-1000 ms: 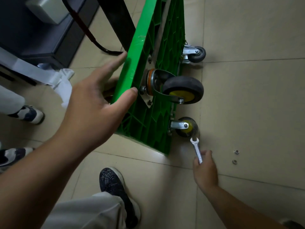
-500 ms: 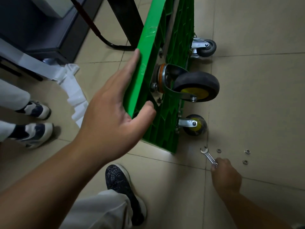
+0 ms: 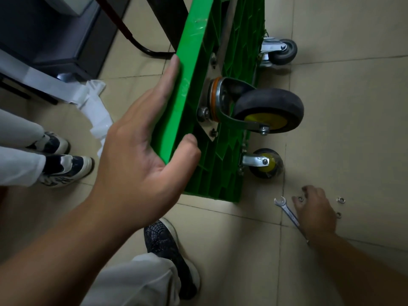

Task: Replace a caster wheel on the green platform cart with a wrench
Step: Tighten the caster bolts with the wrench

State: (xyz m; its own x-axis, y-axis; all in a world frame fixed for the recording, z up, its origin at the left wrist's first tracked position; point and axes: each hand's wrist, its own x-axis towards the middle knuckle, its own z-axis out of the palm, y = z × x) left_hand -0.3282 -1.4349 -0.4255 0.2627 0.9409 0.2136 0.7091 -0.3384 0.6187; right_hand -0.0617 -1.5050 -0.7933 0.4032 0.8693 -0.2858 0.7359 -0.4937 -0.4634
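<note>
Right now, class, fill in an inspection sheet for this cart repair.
Surface: tiled floor, beige.
Job's things: green cart tipped on its edge; big wheel bolted to its underside; wrench flat on the floor.
Clutter: loose washers on the floor.
Hands: left hand holds the cart's edge, thumb round it; right hand reaches over the wrench towards a washer.
Cables: nothing seen for certain; a dark bent tube behind the cart.
Surroundings: another person's shoes, a crumpled white sheet, a dark cabinet.
</note>
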